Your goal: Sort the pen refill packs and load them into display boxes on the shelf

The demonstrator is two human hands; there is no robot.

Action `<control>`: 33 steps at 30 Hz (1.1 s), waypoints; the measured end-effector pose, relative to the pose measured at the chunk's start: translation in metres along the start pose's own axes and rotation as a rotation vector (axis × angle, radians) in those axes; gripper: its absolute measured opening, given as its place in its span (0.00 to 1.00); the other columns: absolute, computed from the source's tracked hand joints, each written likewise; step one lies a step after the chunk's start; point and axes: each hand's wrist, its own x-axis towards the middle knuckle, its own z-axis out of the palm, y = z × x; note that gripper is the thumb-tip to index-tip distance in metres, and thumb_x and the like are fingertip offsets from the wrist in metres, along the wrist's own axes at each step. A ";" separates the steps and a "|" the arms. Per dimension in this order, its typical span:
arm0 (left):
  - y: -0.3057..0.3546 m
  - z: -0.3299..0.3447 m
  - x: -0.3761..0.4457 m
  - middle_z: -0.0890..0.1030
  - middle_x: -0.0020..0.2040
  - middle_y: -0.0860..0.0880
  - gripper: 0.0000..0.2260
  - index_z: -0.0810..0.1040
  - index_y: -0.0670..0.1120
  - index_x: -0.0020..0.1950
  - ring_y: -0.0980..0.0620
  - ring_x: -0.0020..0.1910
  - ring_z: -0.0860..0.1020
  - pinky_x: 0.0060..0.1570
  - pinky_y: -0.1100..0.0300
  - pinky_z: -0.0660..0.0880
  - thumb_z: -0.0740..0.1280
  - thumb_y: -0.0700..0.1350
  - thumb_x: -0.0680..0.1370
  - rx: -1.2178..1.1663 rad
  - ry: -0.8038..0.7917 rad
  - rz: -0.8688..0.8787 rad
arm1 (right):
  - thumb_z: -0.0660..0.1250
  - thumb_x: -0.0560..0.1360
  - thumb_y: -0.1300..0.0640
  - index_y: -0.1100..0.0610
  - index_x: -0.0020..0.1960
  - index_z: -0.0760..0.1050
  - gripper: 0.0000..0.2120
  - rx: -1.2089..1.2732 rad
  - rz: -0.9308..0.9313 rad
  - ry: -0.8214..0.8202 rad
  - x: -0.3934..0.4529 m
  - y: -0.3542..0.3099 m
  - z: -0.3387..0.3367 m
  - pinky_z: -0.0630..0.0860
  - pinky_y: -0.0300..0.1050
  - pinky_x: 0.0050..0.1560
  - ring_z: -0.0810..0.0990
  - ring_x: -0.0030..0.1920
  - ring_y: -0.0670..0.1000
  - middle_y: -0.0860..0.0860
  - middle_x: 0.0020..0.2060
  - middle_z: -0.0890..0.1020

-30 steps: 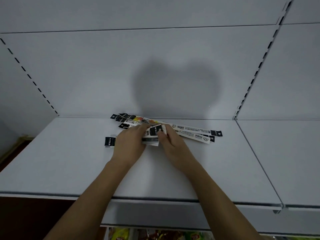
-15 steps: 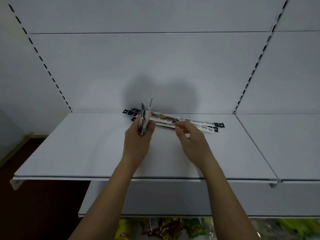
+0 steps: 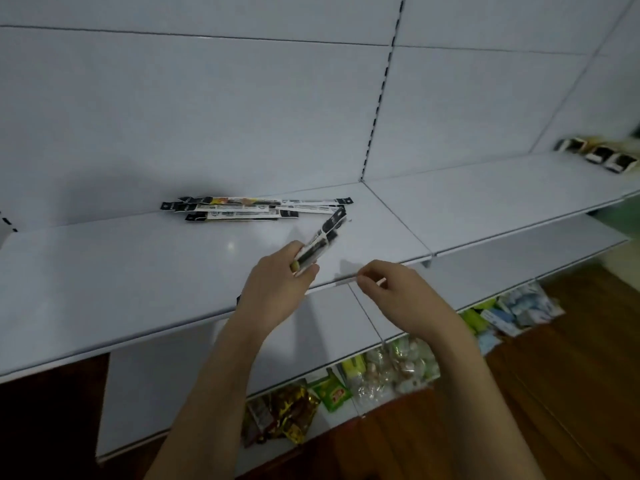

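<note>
A loose pile of refill packs [image 3: 256, 208] lies on the shelf [image 3: 121, 271] near its back edge, right of its middle. Before the pile, nearer the front edge, the left hand [image 3: 277, 289] holds a bundle of packs [image 3: 320, 239] slanting up toward the pile's right end. The right hand [image 3: 398, 292] is just right of the left, over the front edge. Display boxes [image 3: 595, 154] sit far right at the back of the neighbouring shelf [image 3: 485, 199]. Snack bags [image 3: 346, 389] lie on a lower shelf [image 3: 343, 320] beneath the hands

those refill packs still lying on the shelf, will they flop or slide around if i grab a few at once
Probably fairly stiff: the bundle in the left hand juts out straight without drooping. The loose packs are long, flat and thin, so likely light. Their wrappers look glossy, so a stack may slip and fan apart.
</note>
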 end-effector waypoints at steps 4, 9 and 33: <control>0.034 0.033 -0.011 0.76 0.33 0.50 0.06 0.74 0.53 0.42 0.53 0.33 0.74 0.34 0.57 0.68 0.68 0.50 0.78 -0.064 -0.121 0.078 | 0.60 0.82 0.48 0.49 0.55 0.78 0.09 0.030 0.095 0.038 -0.042 0.033 -0.033 0.74 0.41 0.46 0.77 0.48 0.41 0.42 0.50 0.79; 0.092 0.092 -0.026 0.79 0.35 0.45 0.04 0.76 0.48 0.47 0.57 0.30 0.77 0.33 0.65 0.75 0.67 0.47 0.80 -0.418 -0.190 -0.009 | 0.60 0.81 0.47 0.49 0.55 0.77 0.10 0.027 0.224 0.093 -0.101 0.098 -0.077 0.79 0.49 0.51 0.79 0.47 0.45 0.44 0.49 0.80; 0.350 0.437 0.035 0.78 0.33 0.48 0.06 0.77 0.43 0.48 0.60 0.27 0.74 0.27 0.71 0.70 0.69 0.45 0.78 -0.443 -0.434 0.115 | 0.60 0.81 0.44 0.47 0.63 0.75 0.14 0.087 0.676 0.066 -0.199 0.418 -0.283 0.76 0.46 0.57 0.77 0.55 0.47 0.46 0.58 0.79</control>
